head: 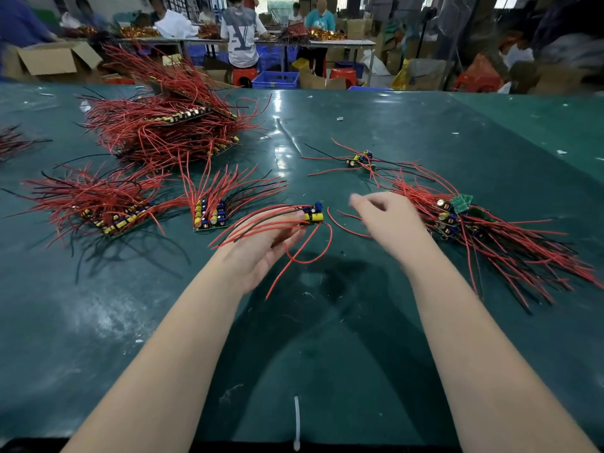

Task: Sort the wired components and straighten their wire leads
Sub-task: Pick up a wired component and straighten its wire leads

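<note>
Two bare hands work over a green table point(408, 132). The left hand point(264, 246) pinches a small circuit board point(313, 214) at its fingertips, its red leads point(258, 223) trailing toward seven o'clock, one looping down. The right hand point(382, 217) is blurred, fingers loosely spread, holding nothing, just beside an unsorted pile point(483, 237) at three o'clock. Sorted stacks point(209, 210) lie at ten o'clock.
</note>
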Demonstrator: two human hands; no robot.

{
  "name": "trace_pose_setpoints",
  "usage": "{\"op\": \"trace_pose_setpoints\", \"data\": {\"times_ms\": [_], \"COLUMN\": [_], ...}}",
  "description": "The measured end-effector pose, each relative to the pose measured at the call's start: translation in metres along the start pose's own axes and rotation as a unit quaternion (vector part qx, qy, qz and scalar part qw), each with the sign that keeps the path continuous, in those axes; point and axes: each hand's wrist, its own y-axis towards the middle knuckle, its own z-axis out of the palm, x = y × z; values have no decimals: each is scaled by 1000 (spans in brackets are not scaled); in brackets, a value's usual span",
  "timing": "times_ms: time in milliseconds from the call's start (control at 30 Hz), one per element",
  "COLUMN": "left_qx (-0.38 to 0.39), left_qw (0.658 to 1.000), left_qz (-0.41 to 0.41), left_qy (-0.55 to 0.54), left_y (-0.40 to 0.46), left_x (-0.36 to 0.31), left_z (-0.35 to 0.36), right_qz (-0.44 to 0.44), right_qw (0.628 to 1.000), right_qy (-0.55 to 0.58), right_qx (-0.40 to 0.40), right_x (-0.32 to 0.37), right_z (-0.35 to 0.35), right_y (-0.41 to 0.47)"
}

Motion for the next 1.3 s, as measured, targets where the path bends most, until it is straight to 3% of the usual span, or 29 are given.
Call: {"op": "trace_pose_setpoints", "data": {"times_ms": [67, 100, 267, 700, 1300], "left_qx": [7, 11, 60, 121, 78], "left_qw": [1000, 1000, 998, 987, 994], "left_qz": [8, 12, 11, 23, -26], "left_qy": [2, 4, 29, 100, 75], "left_y": [-1, -2, -5, -7, -10], "left_x": [0, 0, -1, 0, -4], "left_z": [1, 1, 0, -3, -3], "right_qz": [27, 29, 53, 74, 1], "right_qw": [965, 943, 910, 884, 876], "right_qy": [226, 280, 367, 403, 378], "right_qx": [133, 177, 186, 224, 300], "right_x": [11, 13, 12, 8, 1], "right_z": [7, 9, 11, 8, 6], "right_y": [-8, -11, -13, -11, -6]}}
